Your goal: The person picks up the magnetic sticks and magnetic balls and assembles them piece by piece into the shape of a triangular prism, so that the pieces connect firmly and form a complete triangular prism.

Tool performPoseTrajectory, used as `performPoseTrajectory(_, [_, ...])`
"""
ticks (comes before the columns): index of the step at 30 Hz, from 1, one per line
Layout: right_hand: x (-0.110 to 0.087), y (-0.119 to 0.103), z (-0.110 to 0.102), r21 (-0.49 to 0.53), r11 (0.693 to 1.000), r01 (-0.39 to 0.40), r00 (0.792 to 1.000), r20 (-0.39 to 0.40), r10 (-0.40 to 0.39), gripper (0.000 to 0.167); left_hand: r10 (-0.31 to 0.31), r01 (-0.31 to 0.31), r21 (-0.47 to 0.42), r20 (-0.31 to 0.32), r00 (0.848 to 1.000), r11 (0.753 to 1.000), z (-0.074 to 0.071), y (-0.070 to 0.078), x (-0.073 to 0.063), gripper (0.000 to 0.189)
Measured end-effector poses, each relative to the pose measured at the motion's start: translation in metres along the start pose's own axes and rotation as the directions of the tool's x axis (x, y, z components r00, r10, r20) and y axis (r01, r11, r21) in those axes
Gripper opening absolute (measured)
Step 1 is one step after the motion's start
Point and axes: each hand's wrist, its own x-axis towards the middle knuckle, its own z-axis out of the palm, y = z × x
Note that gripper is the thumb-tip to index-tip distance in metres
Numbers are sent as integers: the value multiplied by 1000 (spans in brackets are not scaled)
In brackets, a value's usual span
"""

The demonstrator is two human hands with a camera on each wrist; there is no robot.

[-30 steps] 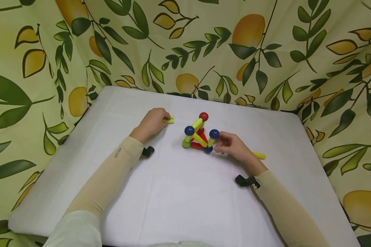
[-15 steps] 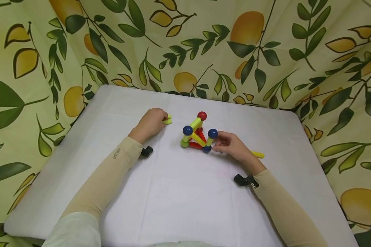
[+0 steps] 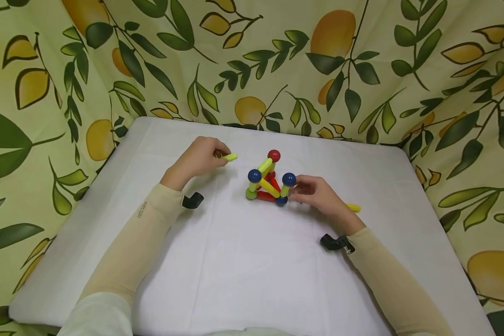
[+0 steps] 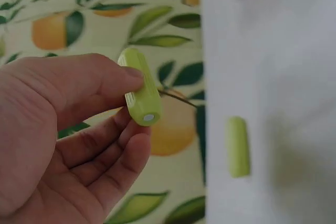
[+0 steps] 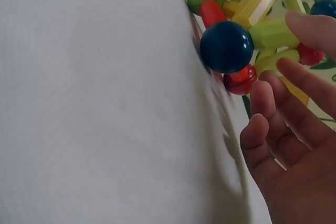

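My left hand (image 3: 199, 156) pinches a short lime-green magnetic rod (image 4: 140, 90) between thumb and forefinger, with the other fingers loosely bent below it. A white disc shows in the rod's near end. To the right stands a ball-and-rod structure (image 3: 270, 189) with a red base, upright lime rods and blue and red balls on top. My right hand (image 3: 317, 193) is at its right side, fingers loosely bent and spread. In the right wrist view the thumb overlaps an upright lime rod (image 5: 270, 34) above a dark blue ball (image 5: 227, 46); whether it touches is unclear.
Another lime rod (image 4: 239, 147) lies on the white tabletop in the left wrist view. A yellow rod (image 3: 353, 207) lies behind my right wrist. A fruit-and-leaf patterned curtain (image 3: 252, 70) rises behind the table and along both sides.
My left hand has lifted off the tabletop with a lime rod and drawn slightly back to the left. My right hand has stayed by the structure.
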Motion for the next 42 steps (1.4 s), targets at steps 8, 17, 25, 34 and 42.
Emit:
performPoseTrajectory(8, [-4,-19,5,-146,989,3,997,-75,-14,34,201,-201,-57,7,979,978,-8,51,-16,21])
performPoseTrajectory(17, [-4,-23,15,-153,988,21,996,-82,-34,28,292,-292,-8,65,954,956,0,80,-8,18])
performPoseTrajectory(25, [-2,-20,18,-225,966,125,981,-116,-154,26,317,-318,-9,115,941,948,10,89,2,15])
performPoseTrajectory(34, [-4,-19,17,-253,956,150,974,-129,-187,21,364,-371,14,161,917,929,16,102,11,16])
performPoseTrajectory(42, [-2,-19,17,-239,959,151,977,-111,-182,24,318,-336,40,231,920,941,26,103,16,18])
